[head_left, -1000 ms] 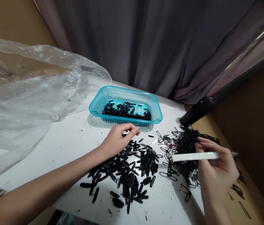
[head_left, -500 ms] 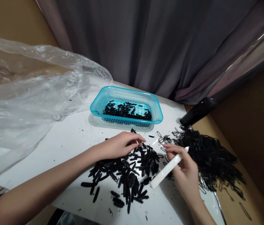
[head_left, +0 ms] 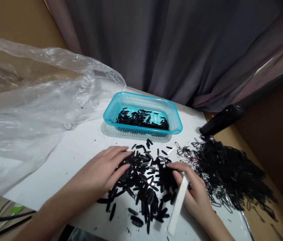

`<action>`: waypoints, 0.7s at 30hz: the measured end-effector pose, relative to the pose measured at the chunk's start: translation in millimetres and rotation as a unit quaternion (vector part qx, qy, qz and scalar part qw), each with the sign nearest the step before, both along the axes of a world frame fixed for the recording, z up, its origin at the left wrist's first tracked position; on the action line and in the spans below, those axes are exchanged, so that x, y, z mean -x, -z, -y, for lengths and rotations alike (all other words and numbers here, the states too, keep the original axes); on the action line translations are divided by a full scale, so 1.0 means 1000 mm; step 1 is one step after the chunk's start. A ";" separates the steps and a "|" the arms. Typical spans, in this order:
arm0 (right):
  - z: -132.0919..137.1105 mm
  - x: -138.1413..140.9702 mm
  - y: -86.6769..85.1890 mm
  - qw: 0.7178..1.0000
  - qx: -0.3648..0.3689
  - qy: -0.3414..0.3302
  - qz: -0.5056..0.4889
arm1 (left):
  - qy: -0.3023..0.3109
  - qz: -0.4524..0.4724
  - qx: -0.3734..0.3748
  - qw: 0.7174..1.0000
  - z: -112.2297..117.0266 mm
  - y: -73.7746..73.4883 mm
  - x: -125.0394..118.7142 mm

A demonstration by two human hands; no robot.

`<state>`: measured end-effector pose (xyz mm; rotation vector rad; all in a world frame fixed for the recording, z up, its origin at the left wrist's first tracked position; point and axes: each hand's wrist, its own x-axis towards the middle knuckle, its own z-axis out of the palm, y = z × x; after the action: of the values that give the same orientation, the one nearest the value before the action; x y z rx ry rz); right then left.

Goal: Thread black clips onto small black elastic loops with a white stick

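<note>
The left hand point(head_left: 101, 170) was laid flat, fingers spread, on the pile of black pieces point(head_left: 144, 182) on the white table point(head_left: 81, 150). A white stick point(head_left: 178, 204) was gripped by the right hand point(head_left: 194, 194) at the pile's right edge.

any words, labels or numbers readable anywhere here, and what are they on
None can be read.
The white stick in the right hand shows no print.
The blue basket, the plastic bag and the black pieces under the left hand carry no text.
A green patch at the lower left edge is too small to read.
</note>
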<state>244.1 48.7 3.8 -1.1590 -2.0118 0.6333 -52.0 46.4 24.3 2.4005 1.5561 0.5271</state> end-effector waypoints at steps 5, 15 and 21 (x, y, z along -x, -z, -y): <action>-0.001 0.002 -0.005 0.996 -0.074 -0.050 -0.013 | 0.036 -0.008 -0.039 0.999 0.033 0.042 0.011; -0.009 0.070 -0.012 0.994 0.065 -0.073 0.051 | 0.060 0.094 -0.062 0.992 0.031 0.045 0.022; -0.031 0.094 -0.010 0.987 0.116 -0.068 0.088 | 0.001 0.212 -0.070 0.975 0.036 0.036 0.026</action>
<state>149.8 79.4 14.1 -1.2570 -2.2273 0.8807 -78.1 10.3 -11.5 2.1880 1.3637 1.0977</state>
